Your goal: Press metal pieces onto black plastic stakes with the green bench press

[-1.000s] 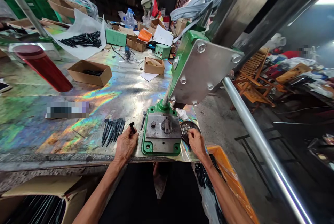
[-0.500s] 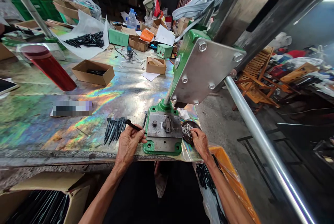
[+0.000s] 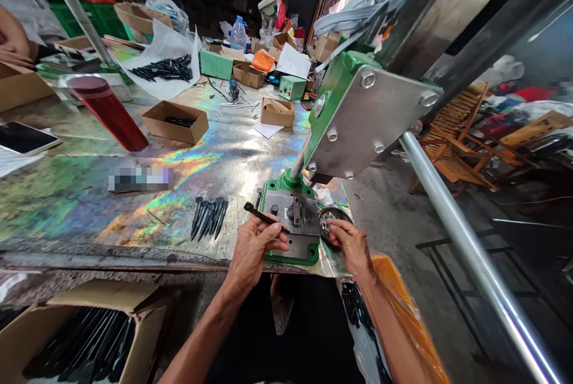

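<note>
My left hand grips a slim black pointed stake with a flat round head, held aslant over the front left of the press base. The steel plate on that base carries a small clamp-like fixture. At the right of the base, my right hand pinches its fingertips together by a dark round dish of tiny shiny metal pieces. What those fingertips hold is too small to make out. Several similar black stakes lie side by side left of the press.
The press head looms above the base, its long steel lever slanting down right. A red flask, phone and small carton stand on the table. Below are a carton of stakes and an orange-lined container. Someone's hand shows far left.
My left hand has moved right with the stake, from beside the press to over its base. My right hand has lifted slightly, still pinched. The view has shifted, bringing another person's arm into sight.
</note>
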The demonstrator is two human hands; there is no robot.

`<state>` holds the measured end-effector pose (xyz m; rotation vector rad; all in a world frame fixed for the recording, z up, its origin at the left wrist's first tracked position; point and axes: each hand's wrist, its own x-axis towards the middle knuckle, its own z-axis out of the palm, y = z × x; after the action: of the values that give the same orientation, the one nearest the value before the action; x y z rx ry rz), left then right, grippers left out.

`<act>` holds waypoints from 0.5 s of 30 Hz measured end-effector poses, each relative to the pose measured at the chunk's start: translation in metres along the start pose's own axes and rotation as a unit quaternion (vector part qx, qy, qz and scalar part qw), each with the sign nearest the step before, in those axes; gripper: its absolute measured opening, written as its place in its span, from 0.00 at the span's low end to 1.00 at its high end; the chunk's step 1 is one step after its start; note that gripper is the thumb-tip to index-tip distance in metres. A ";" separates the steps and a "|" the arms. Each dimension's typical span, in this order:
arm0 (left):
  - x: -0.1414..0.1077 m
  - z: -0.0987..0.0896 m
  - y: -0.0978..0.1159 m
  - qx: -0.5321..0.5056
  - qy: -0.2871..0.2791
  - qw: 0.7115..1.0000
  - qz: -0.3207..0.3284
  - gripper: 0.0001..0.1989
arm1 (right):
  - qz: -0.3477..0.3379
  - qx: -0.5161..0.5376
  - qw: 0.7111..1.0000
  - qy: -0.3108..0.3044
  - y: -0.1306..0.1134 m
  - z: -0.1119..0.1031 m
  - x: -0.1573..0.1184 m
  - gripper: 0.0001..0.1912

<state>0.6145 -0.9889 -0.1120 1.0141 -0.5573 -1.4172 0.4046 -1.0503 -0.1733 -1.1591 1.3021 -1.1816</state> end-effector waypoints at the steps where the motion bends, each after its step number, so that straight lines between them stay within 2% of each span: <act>1: -0.001 0.002 -0.001 -0.015 -0.010 1.000 -0.008 0.15 | 0.007 0.017 1.000 -0.018 -0.010 0.007 -0.008 0.15; 3: -0.003 0.005 -0.004 -0.044 -0.033 0.998 -0.019 0.14 | 0.014 0.052 0.997 -0.055 -0.031 0.022 -0.027 0.15; 7: -0.008 0.009 -0.006 -0.093 -0.055 0.994 -0.030 0.13 | 0.021 0.155 0.979 -0.129 -0.062 0.046 -0.055 0.07; 10: -0.012 0.011 -0.005 -0.118 -0.063 0.991 -0.033 0.13 | 0.022 0.169 0.975 -0.146 -0.070 0.055 -0.065 0.05; 15: -0.014 0.011 -0.004 -0.133 -0.070 0.988 -0.041 0.13 | 0.019 0.177 0.972 -0.156 -0.072 0.057 -0.067 0.05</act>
<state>0.6009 -0.9775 -0.1065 0.7346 -0.4178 -1.5971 0.4676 -0.9908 -0.0986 -1.0021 0.8320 -1.0981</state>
